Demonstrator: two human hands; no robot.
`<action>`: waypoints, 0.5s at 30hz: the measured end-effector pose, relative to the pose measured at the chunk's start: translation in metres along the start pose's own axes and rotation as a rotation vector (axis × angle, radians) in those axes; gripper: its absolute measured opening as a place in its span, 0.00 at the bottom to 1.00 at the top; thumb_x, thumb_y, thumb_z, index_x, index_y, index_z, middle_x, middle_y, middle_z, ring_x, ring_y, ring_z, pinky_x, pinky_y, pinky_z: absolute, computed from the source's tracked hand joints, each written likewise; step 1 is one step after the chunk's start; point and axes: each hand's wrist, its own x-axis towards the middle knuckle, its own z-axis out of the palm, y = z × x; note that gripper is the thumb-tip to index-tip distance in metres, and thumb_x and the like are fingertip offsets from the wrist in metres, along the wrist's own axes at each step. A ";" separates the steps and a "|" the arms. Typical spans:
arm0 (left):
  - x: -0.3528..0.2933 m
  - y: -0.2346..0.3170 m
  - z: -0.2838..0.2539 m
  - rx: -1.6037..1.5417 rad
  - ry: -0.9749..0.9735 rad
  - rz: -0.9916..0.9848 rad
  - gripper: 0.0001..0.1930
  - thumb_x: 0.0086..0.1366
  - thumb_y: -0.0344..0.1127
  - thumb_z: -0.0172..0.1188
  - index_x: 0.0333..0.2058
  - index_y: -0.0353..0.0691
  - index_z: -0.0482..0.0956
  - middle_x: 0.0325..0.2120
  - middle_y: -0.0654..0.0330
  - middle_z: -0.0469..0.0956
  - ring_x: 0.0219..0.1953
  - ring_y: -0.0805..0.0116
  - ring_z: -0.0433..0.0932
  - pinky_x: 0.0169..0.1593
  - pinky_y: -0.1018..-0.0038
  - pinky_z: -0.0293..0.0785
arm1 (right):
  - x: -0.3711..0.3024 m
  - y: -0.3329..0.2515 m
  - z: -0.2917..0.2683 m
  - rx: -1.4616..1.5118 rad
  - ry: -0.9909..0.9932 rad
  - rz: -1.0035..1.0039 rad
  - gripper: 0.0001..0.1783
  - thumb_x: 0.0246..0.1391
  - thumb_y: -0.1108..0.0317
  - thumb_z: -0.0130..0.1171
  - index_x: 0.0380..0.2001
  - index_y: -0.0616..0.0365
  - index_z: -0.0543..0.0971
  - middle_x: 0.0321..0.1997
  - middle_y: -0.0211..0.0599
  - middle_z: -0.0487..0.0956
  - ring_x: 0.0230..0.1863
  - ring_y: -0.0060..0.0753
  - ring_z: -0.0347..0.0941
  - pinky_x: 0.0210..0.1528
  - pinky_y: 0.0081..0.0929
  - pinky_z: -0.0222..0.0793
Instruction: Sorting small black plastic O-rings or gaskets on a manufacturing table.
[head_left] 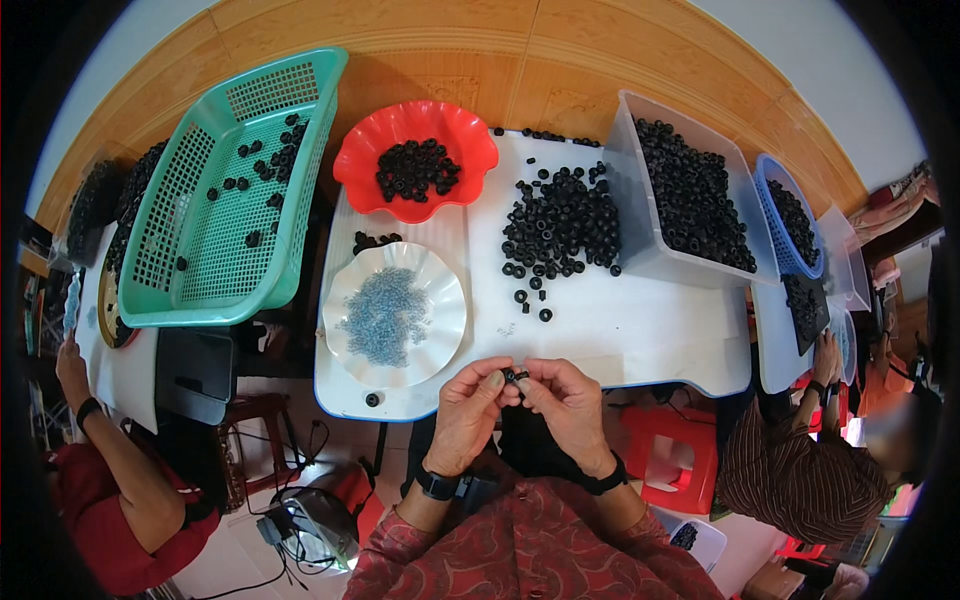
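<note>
At the table's front edge, my left hand (466,415) and my right hand (566,410) meet, both pinching with thumb and fingertips. Between them is a small black round part (511,376) with a hole; whether it is one piece or two pressed together I cannot tell. Left of my hands stands a white scalloped plate (448,338) with a heap of tiny bluish clear pieces (385,318). Ahead lies a loose pile of black ring-like parts (562,222). One black part (372,399) sits alone by the front left edge.
Behind the plate is a red scalloped bowl (478,158) of black parts. A green basket (200,312) stands at the left, a clear bin (690,268) full of black parts at the right. People work at both sides; a red stool (690,490) is below right.
</note>
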 end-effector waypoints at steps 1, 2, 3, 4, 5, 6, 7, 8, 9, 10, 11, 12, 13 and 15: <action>0.000 0.000 0.000 0.000 0.001 0.000 0.12 0.69 0.28 0.52 0.49 0.32 0.74 0.40 0.56 0.78 0.37 0.73 0.78 0.44 0.76 0.76 | 0.000 -0.001 0.001 -0.006 -0.003 0.010 0.11 0.55 0.79 0.59 0.44 0.65 0.77 0.36 0.34 0.80 0.32 0.19 0.76 0.34 0.17 0.75; 0.000 0.000 -0.001 -0.003 -0.002 0.006 0.12 0.69 0.28 0.52 0.49 0.32 0.74 0.40 0.56 0.78 0.37 0.73 0.78 0.44 0.76 0.76 | 0.000 -0.001 0.002 -0.006 -0.004 0.010 0.11 0.55 0.79 0.59 0.44 0.65 0.77 0.36 0.34 0.80 0.32 0.19 0.76 0.34 0.17 0.75; 0.000 0.000 -0.001 -0.006 -0.005 0.013 0.12 0.69 0.28 0.52 0.49 0.32 0.74 0.40 0.56 0.78 0.37 0.73 0.78 0.44 0.77 0.76 | -0.001 -0.002 0.004 -0.027 0.010 -0.025 0.11 0.56 0.79 0.58 0.43 0.65 0.77 0.36 0.34 0.79 0.32 0.19 0.76 0.34 0.17 0.75; 0.000 0.000 -0.001 -0.006 -0.005 0.014 0.12 0.69 0.28 0.52 0.49 0.32 0.74 0.40 0.56 0.78 0.37 0.73 0.78 0.44 0.77 0.76 | -0.001 -0.003 0.006 -0.048 0.024 -0.060 0.10 0.56 0.79 0.58 0.42 0.65 0.78 0.36 0.34 0.79 0.32 0.18 0.76 0.34 0.16 0.74; 0.000 0.001 -0.001 -0.009 -0.006 0.016 0.12 0.69 0.28 0.52 0.49 0.32 0.74 0.40 0.56 0.78 0.37 0.73 0.78 0.44 0.76 0.76 | -0.001 -0.003 0.007 -0.048 0.023 -0.060 0.10 0.56 0.79 0.58 0.42 0.65 0.78 0.36 0.34 0.79 0.32 0.18 0.76 0.34 0.16 0.74; 0.000 0.000 -0.001 -0.014 -0.009 0.016 0.12 0.69 0.28 0.52 0.49 0.32 0.74 0.40 0.56 0.78 0.37 0.73 0.78 0.44 0.76 0.76 | -0.001 -0.002 0.008 -0.040 0.029 -0.085 0.10 0.56 0.79 0.58 0.42 0.65 0.78 0.36 0.34 0.78 0.31 0.19 0.76 0.34 0.16 0.74; 0.000 0.000 -0.001 -0.014 -0.008 0.016 0.12 0.69 0.28 0.52 0.49 0.32 0.74 0.40 0.56 0.78 0.37 0.73 0.78 0.44 0.76 0.76 | -0.001 -0.002 0.008 -0.032 0.034 -0.110 0.09 0.57 0.79 0.57 0.42 0.64 0.78 0.36 0.33 0.78 0.31 0.19 0.75 0.34 0.16 0.74; 0.000 0.000 0.000 -0.016 0.011 0.012 0.12 0.68 0.28 0.52 0.49 0.32 0.75 0.40 0.56 0.78 0.36 0.73 0.77 0.43 0.76 0.76 | -0.002 -0.002 0.008 -0.032 0.034 -0.110 0.09 0.57 0.79 0.57 0.42 0.64 0.78 0.36 0.33 0.78 0.31 0.19 0.75 0.34 0.16 0.74; 0.000 0.000 0.000 -0.018 0.029 0.007 0.12 0.68 0.28 0.53 0.49 0.32 0.75 0.39 0.56 0.78 0.35 0.72 0.76 0.42 0.76 0.75 | -0.002 -0.002 0.008 -0.009 0.036 -0.076 0.09 0.57 0.79 0.57 0.42 0.64 0.78 0.37 0.33 0.78 0.32 0.19 0.75 0.35 0.16 0.74; 0.000 0.000 0.001 -0.019 0.029 0.007 0.12 0.68 0.28 0.53 0.49 0.32 0.75 0.39 0.56 0.78 0.35 0.72 0.76 0.42 0.76 0.75 | -0.002 -0.002 0.008 0.015 0.039 -0.043 0.09 0.57 0.79 0.57 0.42 0.64 0.78 0.37 0.33 0.77 0.32 0.18 0.75 0.35 0.15 0.74; 0.000 0.001 0.001 -0.035 0.022 0.001 0.12 0.68 0.28 0.53 0.49 0.32 0.75 0.39 0.56 0.78 0.35 0.72 0.76 0.42 0.76 0.75 | -0.003 -0.003 0.009 0.014 0.039 -0.043 0.09 0.57 0.79 0.57 0.42 0.64 0.78 0.37 0.33 0.77 0.32 0.18 0.75 0.35 0.15 0.74; 0.000 0.002 0.001 -0.050 0.015 -0.003 0.12 0.68 0.28 0.53 0.49 0.32 0.75 0.39 0.56 0.78 0.35 0.72 0.76 0.41 0.76 0.75 | -0.003 -0.003 0.010 0.044 0.056 -0.068 0.09 0.57 0.79 0.57 0.41 0.64 0.79 0.36 0.32 0.77 0.31 0.17 0.74 0.35 0.15 0.72; 0.000 0.003 0.002 -0.050 0.016 -0.002 0.12 0.68 0.28 0.53 0.49 0.32 0.75 0.39 0.56 0.78 0.35 0.72 0.76 0.41 0.76 0.75 | -0.003 -0.004 0.011 0.074 0.073 -0.094 0.08 0.57 0.79 0.57 0.41 0.63 0.79 0.36 0.30 0.77 0.31 0.16 0.73 0.34 0.14 0.71; -0.001 0.004 0.003 -0.070 0.013 -0.022 0.13 0.68 0.28 0.53 0.49 0.31 0.75 0.39 0.57 0.78 0.34 0.72 0.76 0.41 0.76 0.76 | -0.002 -0.005 0.011 0.053 0.069 -0.126 0.08 0.56 0.79 0.57 0.40 0.63 0.79 0.36 0.30 0.76 0.32 0.17 0.73 0.35 0.15 0.71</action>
